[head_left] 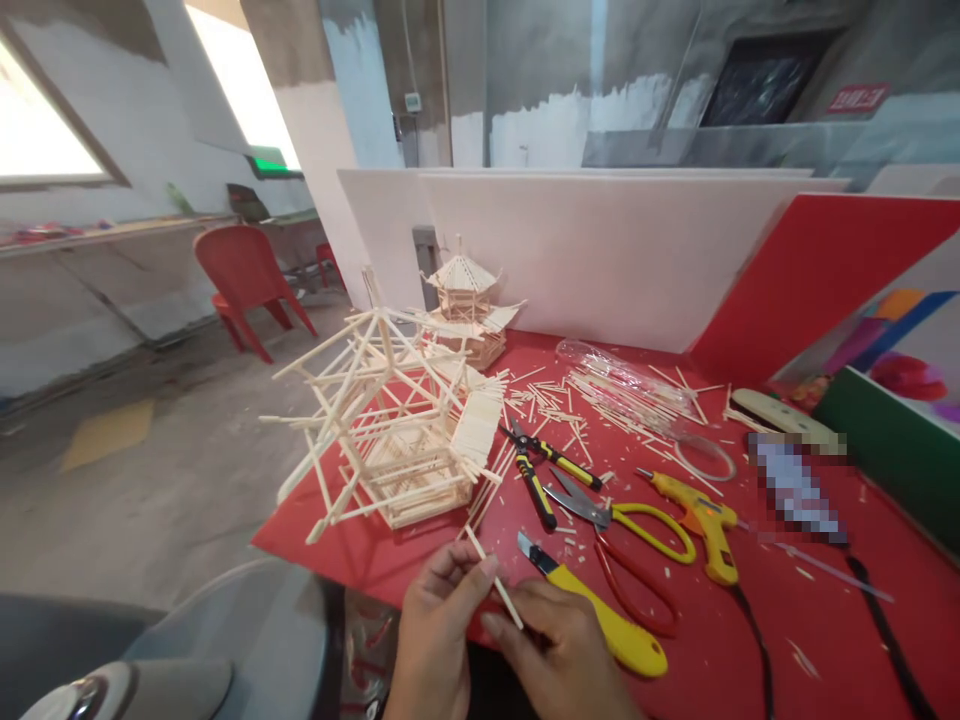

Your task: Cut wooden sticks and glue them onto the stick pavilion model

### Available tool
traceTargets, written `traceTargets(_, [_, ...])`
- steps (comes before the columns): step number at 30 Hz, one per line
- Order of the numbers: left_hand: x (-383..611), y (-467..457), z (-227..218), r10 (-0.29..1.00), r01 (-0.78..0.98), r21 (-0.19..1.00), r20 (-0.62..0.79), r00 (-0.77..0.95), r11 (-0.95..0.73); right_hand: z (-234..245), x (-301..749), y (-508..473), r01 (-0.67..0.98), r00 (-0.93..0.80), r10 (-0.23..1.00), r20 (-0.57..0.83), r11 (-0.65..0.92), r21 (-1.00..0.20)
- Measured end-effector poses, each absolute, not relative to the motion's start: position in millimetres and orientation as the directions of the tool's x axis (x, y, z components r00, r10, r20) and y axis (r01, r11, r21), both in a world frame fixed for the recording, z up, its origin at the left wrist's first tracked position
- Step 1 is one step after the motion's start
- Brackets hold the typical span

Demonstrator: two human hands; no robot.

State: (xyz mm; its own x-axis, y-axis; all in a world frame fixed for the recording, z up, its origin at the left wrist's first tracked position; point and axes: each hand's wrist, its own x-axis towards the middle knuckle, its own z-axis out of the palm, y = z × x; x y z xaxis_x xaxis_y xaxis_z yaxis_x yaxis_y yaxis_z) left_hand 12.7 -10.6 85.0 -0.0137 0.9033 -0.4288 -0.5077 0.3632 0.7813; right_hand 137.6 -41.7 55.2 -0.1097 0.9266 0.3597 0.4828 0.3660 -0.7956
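A short pale wooden stick [495,578] slants between my two hands at the table's front edge. My left hand [448,605] pinches it between thumb and fingers near its upper part. Around its lower end, the fingers of my right hand [559,635] are closed. Just beyond my left hand stands an open-framed pavilion model [397,430] built from such sticks, with one slatted roof panel [480,420]. A yellow utility knife [600,615] lies beside my right hand, its blade out.
On the red tabletop [750,640] lie scissors [600,515] with yellow and red handles, black-and-yellow cutters [536,480], a yellow glue gun [701,525] with a cord, and scattered sticks [547,400]. A finished-looking pagoda [465,300] stands behind. White boards [585,260] close off the back.
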Motion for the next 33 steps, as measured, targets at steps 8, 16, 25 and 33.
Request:
traceTargets(8, [12, 4, 97, 0.932, -0.476, 0.843, -0.343, -0.117, 0.250, 71, 139, -32, 0.613, -0.083, 0.799, 0.596, 0.512, -0.601])
traceTargets(16, [13, 23, 100, 0.940, -0.578, 0.785, -0.330, -0.087, 0.223, 95, 131, -8, 0.666, -0.045, 0.753, 0.656, 0.513, -0.542])
traceTargets(25, [19, 34, 109, 0.909, -0.635, 0.753, -0.371, -0.192, 0.173, 84, 130, 2, 0.770, -0.049, 0.723, 0.689, 0.467, -0.435])
traceTargets(33, [23, 43, 113, 0.896, -0.643, 0.753, -0.373, -0.240, 0.141, 87, 125, 7, 0.799, -0.026, 0.702, 0.712, 0.443, -0.407])
